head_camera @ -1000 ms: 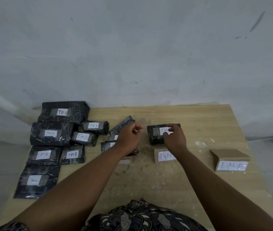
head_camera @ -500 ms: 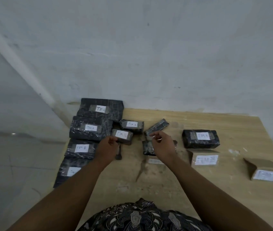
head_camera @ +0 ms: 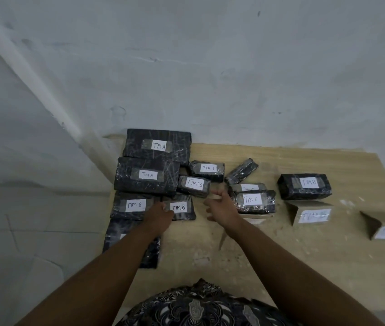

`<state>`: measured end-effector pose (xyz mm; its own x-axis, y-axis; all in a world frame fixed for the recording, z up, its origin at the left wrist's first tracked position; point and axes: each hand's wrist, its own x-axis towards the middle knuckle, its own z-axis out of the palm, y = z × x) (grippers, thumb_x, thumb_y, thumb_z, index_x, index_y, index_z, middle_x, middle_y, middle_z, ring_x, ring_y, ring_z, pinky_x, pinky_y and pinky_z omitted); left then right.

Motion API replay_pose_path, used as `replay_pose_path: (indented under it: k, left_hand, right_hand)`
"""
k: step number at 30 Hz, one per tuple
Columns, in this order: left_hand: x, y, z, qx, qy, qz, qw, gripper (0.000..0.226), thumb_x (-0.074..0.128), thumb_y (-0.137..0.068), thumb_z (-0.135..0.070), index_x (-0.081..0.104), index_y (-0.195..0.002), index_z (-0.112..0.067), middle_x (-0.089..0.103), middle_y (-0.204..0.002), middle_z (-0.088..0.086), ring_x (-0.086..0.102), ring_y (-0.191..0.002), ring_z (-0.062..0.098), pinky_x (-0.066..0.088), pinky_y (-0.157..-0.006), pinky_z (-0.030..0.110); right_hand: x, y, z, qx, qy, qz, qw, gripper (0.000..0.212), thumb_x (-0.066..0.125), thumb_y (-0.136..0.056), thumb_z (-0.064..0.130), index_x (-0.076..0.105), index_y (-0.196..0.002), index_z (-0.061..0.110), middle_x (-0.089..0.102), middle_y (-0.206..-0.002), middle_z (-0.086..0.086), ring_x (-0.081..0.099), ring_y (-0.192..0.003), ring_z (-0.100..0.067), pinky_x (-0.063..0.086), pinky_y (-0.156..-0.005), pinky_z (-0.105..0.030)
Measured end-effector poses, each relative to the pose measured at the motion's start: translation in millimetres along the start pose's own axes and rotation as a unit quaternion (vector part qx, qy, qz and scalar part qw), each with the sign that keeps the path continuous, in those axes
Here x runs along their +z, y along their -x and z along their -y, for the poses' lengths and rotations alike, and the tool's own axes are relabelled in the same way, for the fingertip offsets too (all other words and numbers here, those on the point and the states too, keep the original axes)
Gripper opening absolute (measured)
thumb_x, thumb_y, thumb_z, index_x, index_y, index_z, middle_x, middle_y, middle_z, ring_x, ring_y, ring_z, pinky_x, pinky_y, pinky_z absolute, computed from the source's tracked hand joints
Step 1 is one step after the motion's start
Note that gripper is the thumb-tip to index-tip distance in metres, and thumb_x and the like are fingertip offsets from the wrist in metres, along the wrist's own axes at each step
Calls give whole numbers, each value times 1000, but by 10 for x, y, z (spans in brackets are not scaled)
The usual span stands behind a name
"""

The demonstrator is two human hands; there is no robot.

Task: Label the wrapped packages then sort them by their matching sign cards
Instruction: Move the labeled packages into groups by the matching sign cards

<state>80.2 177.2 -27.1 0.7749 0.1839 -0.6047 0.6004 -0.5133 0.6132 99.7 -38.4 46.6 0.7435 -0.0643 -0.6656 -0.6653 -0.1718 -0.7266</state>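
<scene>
1. My left hand (head_camera: pixel 159 214), fingers curled, now reaches the flat black plastic-wrapped "TIM B" package (head_camera: pixel 182 208); I can't tell if it grips.
2. My right hand (head_camera: pixel 222 208) has let go and is half-curled; hold unclear.
3. Beyond, the boxy black "TIM B" package (head_camera: pixel 304 187) rests behind its brown cardboard sign card (head_camera: pixel 311 214): sorted.

I face a pale grey plastered wall (head_camera: pixel 210 67), scuffed and marked in places. To my left a side wall (head_camera: pixel 10 137) meets it at a corner that runs down behind the worktop (head_camera: pixel 304 267). The worktop is light wood-grain, dusty in patches, and pushed up against the wall. Grey floor tiles (head_camera: pixel 22 243) show lower left. The light is dim and cool.
</scene>
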Motion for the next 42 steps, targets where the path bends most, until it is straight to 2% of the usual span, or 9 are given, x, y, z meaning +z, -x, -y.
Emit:
replay_pose_path:
  k: [4, 8, 10, 14, 20, 26, 32, 36, 42]
  left_hand:
    - [86, -53, -35, -25, -5, 8, 1000, 18, 63, -96, -17, 58, -104, -2, 55, -80, 3, 51, -64, 11, 35, -51, 25]
    - [163, -113, -84, -60, -11, -8, 998, 41, 71, -88, -24, 58, -119, 0, 70, -100, 8, 63, -75, 16, 47, -51, 23]
    - [185, -164, -113, -69, -22, -20, 997, 65, 72, -79, -32, 50, -131, 0, 69, -114, 13, 70, -89, 26, 60, -66, 34]
    - [221, -172, -217, -93, -70, -44, 992, 89, 77, -86, -30, 24, -151, -2, 55, -136, 17, 62, -116, 37, 59, -91, 47]
    - [251, -354, -193, -83, -60, -25, 994, 49, 81, -86, -35, 62, -119, -3, 71, -111, 13, 72, -96, 31, 63, -81, 45]
    - [215, -308, -297, -112, 57, 6, 992, 26, 69, -98, -25, 78, -99, -1, 74, -84, 9, 64, -59, 14, 47, -44, 19]
    - [145, -211, -288, -95, 82, 22, 992, 11, 64, -99, -20, 71, -95, -13, 74, -92, 9, 69, -81, 24, 60, -80, 41]
    - [50, -92, -306, -87, 108, 4, 990, 15, 63, -100, -23, 71, -106, -13, 71, -95, 6, 66, -82, 20, 56, -72, 35]
    - [-146, 92, -181, -69, 95, -27, 993, 21, 58, -104, -29, 68, -107, -11, 71, -94, 5, 62, -76, 14, 44, -58, 26]
  right_hand:
    - [78, -211, -30, 58, -34, -5, 998, 58, 71, -98, 26, 39, -147, 27, 62, -117, -9, 64, -113, -28, 60, -82, -41]
    - [106, -443, -5, 89, -56, 1, 994, 75, 71, -98, 40, 31, -160, 27, 62, -123, -8, 67, -113, -31, 62, -87, -44]
    - [131, -565, 39, 98, -54, 2, 994, 71, 70, -99, 43, 35, -159, 27, 61, -119, -3, 67, -110, -29, 63, -87, -45]
    - [185, -761, 94, 106, -30, 6, 994, 43, 64, -104, 41, 56, -140, 19, 68, -114, -9, 70, -108, -32, 63, -91, -47]
    - [215, -973, 60, 107, -36, -1, 994, 22, 67, -103, 37, 69, -112, 17, 76, -107, -13, 71, -91, -29, 62, -88, -48]
    - [230, -1064, 47, 110, -60, -15, 992, 19, 69, -102, 31, 73, -111, 15, 79, -104, -14, 74, -88, -29, 61, -81, -45]
    - [256, -1064, 72, 100, -74, -32, 992, 21, 79, -95, 28, 75, -108, 11, 79, -92, -7, 71, -65, -19, 55, -59, -32]
    - [367, -1016, 128, 90, -106, -13, 990, 22, 81, -94, 25, 75, -107, 9, 81, -101, -9, 79, -86, -26, 66, -77, -43]
    - [461, -1017, 179, 99, 15, -61, 993, 25, 79, -94, 39, 70, -101, 16, 70, -102, 2, 67, -95, -16, 60, -98, -52]
